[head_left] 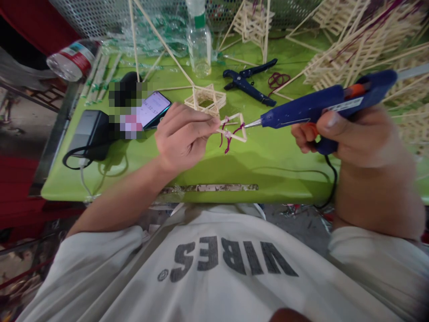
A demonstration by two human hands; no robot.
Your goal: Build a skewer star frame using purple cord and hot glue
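My left hand (184, 134) pinches a small frame of wooden sticks (244, 134) by its left end, above the table. Purple cord (228, 143) is wrapped on this frame and dangles from it. In my right hand (355, 134) is a blue glue gun (301, 109), its fingers wrapped round the handle and near the orange trigger. A clear glue stick (412, 70) sticks out of the gun's back end. The metal nozzle (254, 124) meets or nearly touches the corded right side of the frame. Just behind my left hand stands a star-shaped stick structure (206, 99).
On the green table (284, 185) lie blue cutters (248, 82), a phone (156, 109) and a power bank (90, 134) with a cable. A clear bottle (199, 44) stands behind. Stacked stick structures (362, 44) fill the right back. The gun's black cord (335, 179) hangs over the front edge.
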